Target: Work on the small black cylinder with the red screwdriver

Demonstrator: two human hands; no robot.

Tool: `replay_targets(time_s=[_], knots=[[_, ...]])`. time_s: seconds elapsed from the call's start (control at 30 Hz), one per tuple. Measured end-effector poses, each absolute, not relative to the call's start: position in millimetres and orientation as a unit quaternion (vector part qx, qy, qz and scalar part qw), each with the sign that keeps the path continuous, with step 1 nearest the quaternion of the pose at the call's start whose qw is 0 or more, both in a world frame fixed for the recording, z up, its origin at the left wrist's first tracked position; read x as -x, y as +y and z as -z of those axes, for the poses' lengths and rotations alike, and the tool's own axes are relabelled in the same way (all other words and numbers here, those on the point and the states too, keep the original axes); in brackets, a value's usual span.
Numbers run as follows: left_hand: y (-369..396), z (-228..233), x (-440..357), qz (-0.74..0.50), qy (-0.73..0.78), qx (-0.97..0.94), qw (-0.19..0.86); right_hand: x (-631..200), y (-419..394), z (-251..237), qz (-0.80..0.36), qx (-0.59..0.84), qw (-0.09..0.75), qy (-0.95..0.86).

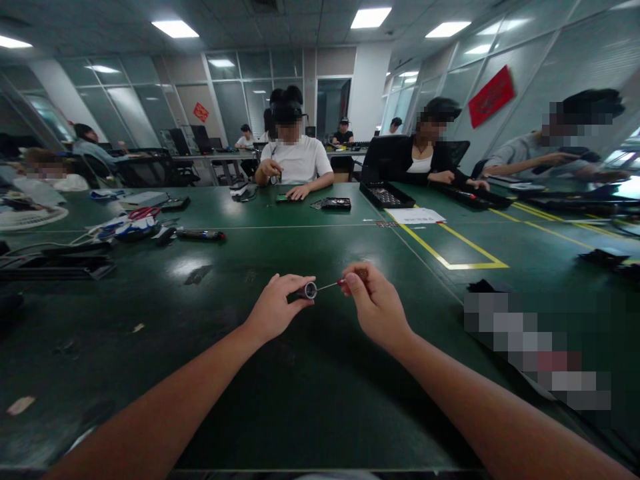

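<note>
The left fingers (299,305) are clamped on a short dark tube (310,291); the right fingers (356,287) grip a screwdriver (341,282) pointing left at its rim; touching, I cannot tell.

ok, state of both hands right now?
Left hand: closed on a dark cylinder.
Right hand: closed on a thin tool.

One wide view from the wearer's head, above the near edge of the bench (320,400), facing forward and down across it. The left hand (273,307) and right hand (379,307) are close, mid-frame, forearms (200,383) slanting from the lower corners. People (297,157) sit farther off, upper half; the ceiling (295,27) spans the top.
</note>
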State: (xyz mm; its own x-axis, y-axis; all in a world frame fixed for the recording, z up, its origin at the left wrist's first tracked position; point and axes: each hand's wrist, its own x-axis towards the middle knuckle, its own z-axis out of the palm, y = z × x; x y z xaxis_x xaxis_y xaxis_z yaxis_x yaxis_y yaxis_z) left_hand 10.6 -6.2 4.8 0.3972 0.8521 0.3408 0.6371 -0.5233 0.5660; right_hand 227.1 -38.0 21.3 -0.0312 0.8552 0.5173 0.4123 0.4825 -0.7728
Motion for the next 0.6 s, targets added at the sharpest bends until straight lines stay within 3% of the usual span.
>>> replay_targets(time_s=[0.23, 0.6], knots=[[-3, -1, -7, -0.313, 0.449, -0.818, 0.177, -225, -42, -28, -0.224, 0.445, 0.469, -0.729], [0, 6, -4, -0.332, 0.438, -0.819, 0.162, -223, -42, -26, -0.2, 0.458, 0.465, -0.73]])
